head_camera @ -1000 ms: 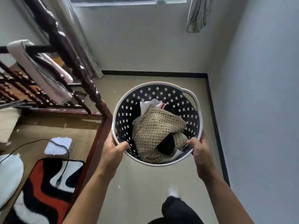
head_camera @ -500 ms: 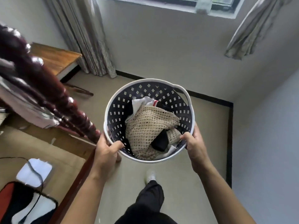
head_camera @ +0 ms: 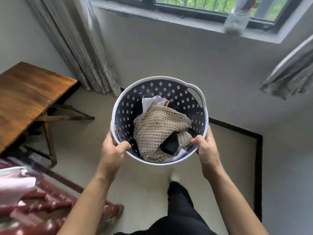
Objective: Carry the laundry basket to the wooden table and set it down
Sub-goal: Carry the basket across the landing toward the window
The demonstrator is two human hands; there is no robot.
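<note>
wooden table (head_camera: pixel 28 97) at 9 o'clock, bare top. left hand (head_camera: pixel 112 150) grip clamped on laundry basket (head_camera: pixel 152 89) rim at 7 o'clock, right hand (head_camera: pixel 207 150) at 4 o'clock. basket mid-frame, held above floor, apart from table, beige mesh garment (head_camera: pixel 157 131) inside

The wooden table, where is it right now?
In the head view the wooden table is at the left, beside the curtain, left of the carried laundry basket.
</note>
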